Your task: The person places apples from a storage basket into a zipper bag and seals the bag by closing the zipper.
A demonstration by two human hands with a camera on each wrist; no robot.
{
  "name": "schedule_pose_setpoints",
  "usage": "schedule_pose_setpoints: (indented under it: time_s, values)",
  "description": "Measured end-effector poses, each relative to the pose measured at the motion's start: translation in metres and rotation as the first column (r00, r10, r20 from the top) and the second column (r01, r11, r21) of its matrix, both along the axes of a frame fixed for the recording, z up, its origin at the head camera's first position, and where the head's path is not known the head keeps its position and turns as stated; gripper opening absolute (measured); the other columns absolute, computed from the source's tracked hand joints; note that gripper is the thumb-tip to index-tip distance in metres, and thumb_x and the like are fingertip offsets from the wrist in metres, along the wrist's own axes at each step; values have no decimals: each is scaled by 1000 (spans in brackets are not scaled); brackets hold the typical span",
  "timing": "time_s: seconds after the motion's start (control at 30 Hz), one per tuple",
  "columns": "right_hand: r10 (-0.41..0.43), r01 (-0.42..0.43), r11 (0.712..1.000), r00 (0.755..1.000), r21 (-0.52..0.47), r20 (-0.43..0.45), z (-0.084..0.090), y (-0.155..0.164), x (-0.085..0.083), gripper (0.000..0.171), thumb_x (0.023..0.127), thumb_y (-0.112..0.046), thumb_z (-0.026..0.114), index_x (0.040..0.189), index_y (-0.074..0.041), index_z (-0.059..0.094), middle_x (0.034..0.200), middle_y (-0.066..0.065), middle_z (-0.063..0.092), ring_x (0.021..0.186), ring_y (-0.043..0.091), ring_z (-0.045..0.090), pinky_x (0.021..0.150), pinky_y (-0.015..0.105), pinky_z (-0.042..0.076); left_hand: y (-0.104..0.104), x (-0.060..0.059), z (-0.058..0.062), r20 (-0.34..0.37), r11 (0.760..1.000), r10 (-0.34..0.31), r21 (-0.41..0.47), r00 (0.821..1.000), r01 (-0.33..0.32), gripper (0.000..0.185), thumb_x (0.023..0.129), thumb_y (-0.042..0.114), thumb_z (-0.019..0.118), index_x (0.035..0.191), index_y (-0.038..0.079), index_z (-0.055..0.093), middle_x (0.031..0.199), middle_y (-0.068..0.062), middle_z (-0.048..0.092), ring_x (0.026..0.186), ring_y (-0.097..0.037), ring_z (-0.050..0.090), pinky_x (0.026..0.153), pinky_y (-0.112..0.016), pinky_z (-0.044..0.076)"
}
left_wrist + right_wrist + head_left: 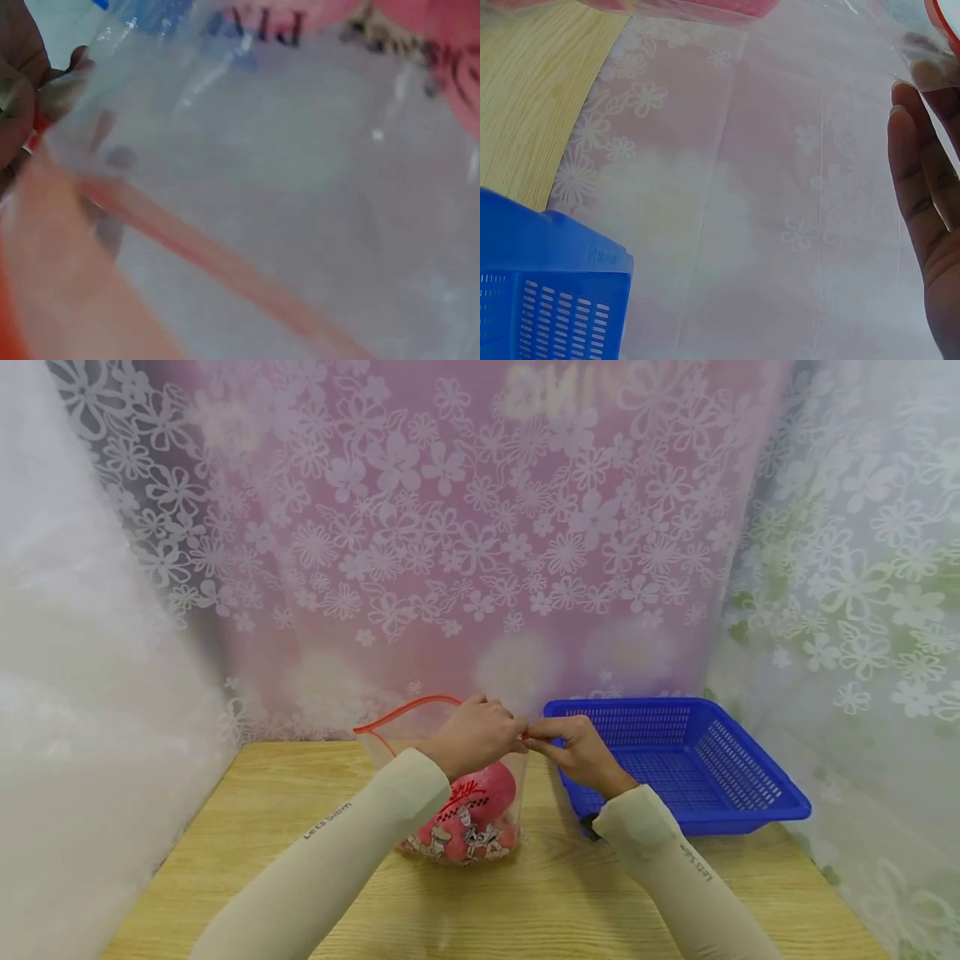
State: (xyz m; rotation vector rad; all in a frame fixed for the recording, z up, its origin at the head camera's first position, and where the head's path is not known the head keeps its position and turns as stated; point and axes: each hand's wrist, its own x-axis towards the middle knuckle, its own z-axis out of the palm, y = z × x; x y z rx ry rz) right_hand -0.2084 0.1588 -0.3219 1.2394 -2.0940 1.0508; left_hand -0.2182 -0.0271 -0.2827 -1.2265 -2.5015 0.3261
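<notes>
A clear zip bag (468, 843) with a red-edged mouth stands on the table, printed with cartoon figures. Rounded pinkish-red things (497, 787) lie inside it; their kind is unclear through the print. At the bag's top right corner my left hand (480, 733) pinches the red zip edge. My right hand (579, 750) pinches the same corner from the other side, fingertips close to the left ones. Toward the left the mouth gapes. The left wrist view shows the clear plastic and the red zip strip (217, 259) up close. In the right wrist view, the right hand's fingers (911, 169) reach up to the bag.
A blue plastic basket (757, 817) with slotted walls stands on the right of the wooden table (300, 802), behind my right forearm. Flower-patterned curtains (480, 527) enclose the table at the back and both sides.
</notes>
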Motion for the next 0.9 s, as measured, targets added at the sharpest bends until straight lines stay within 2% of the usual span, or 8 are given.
schedule_pose_setpoints:
  time_s: [0.17, 0.27, 0.37, 0.53, 0.7, 0.9]
  values:
    - [51, -51, 999, 999, 4, 11, 1, 0, 1, 19, 76, 22, 66, 87, 8, 71, 78, 16, 70, 65, 21, 65, 58, 26, 53, -5, -5, -2, 39, 993, -96, 65, 995, 94, 21, 90, 41, 60, 99, 23, 69, 90, 11, 72, 74, -7, 65, 64, -23, 48]
    - [68, -68, 998, 997, 9, 28, 2, -2, 1, 18, 77, 21, 66, 84, 5, 70, 75, 13, 69, 64, 21, 63, 59, 26, 53, -11, -8, -2, 62, 977, -170, 141, 983, 160, 16, 90, 34, 64, 98, 22, 70, 92, 10, 73, 70, -6, 65, 57, -18, 47]
    - [83, -83, 997, 996, 6, 41, 3, -4, 2, 19, 78, 21, 65, 82, 3, 68, 73, 12, 66, 62, 21, 61, 58, 26, 52, -15, -10, -3, 68, 963, -211, 188, 975, 195, 10, 91, 29, 65, 97, 22, 70, 91, 8, 73, 66, -5, 63, 52, -17, 45]
    - [90, -89, 996, 996, -14, 28, 1, -6, 2, 20, 78, 22, 63, 83, 3, 67, 72, 10, 62, 61, 20, 56, 57, 25, 48, -19, -12, -4, 80, 960, -211, 203, 974, 192, 6, 93, 26, 64, 90, 21, 66, 90, 8, 73, 63, -7, 60, 49, -18, 40]
    - [25, -26, 999, 999, -19, -33, 0, -7, 4, 22, 78, 22, 64, 84, 1, 68, 73, 8, 63, 63, 17, 57, 57, 26, 50, -28, -16, -6, 94, 962, -201, 204, 975, 179, 10, 93, 19, 65, 85, 19, 60, 88, 8, 71, 66, -7, 60, 52, -18, 41]
    - [-35, 30, 998, 995, -55, -91, -2, -6, 6, 24, 76, 22, 66, 79, -1, 67, 70, 10, 62, 61, 18, 58, 56, 25, 50, -43, -21, -11, 46, 972, -162, 180, 986, 151, 14, 90, 29, 67, 84, 18, 62, 73, 7, 61, 55, -7, 49, 50, -19, 41]
